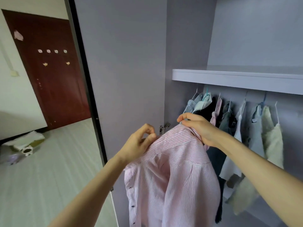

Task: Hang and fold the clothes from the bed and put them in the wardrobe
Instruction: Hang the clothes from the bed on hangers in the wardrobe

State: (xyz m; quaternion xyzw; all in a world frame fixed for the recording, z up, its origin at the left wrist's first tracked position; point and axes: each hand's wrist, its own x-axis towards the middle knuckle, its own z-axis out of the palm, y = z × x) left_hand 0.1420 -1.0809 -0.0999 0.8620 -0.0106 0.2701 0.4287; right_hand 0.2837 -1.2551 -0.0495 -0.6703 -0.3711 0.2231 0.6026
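Both grips clamped the pink striped shirt (172,161), left hand (139,145) pinching, right hand (196,128) at the collar, near the wardrobe (237,79).

Dark red door (49,71) with small stickers, set in a white wall (14,99). Pale striped floor (54,161). Light switch (14,73) left of the door. Soft, even daylight; crumpled items (23,145) on the floor.

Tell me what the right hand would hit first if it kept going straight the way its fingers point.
Likely the wardrobe's side panel: the right hand, gripping the pink striped shirt at its collar, points up-left. Depth is unclear.
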